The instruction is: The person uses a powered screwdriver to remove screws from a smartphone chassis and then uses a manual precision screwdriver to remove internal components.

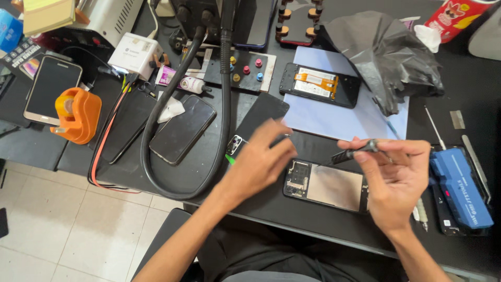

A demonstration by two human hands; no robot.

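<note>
**Where the Hands Meet: Opened Phone and Driver, Table Holdings**

Where the view is cut short, several items read only in part: a red printed canister (455,15) runs off the top edge, a yellow pad (48,14) is clipped at the upper corner, and the tip of the dark screwdriver (360,150) blurs out past the fingers.

Item 1. Right hand (394,180): fingers (404,151) pinched together on the screwdriver, held level above the table (323,149). Thumb and forefinger clamp the shaft; the grip end sticks out toward the left hand.

Item 2. Left hand (258,164): blurred, fingers loosely spread and holding nothing, hovering just beside the screwdriver's free end. Whether they touch the table cannot be told.

Item 3. Opened phone (326,186): back off, lying flat below and between both hands, grey battery plate showing, its right end hidden under the right palm.

Item 4. Blue oblong tool case (462,188) with pale lettering, just right of the right-hand fingers.

Item 5. Second opened phone (319,84) with orange ribbon, on a pale blue sheet (334,120), beyond the fingers.

Item 6. Crumpled black bag (386,49), beyond the right hand.

Item 7. White boxy adapter (134,54) with small grey label, and orange tape dispenser (78,115), well left of the left hand.

Item 8. Thick black hose (225,94) looping left of the left-hand fingers, round a dark phone (182,129) lying face up.
</note>
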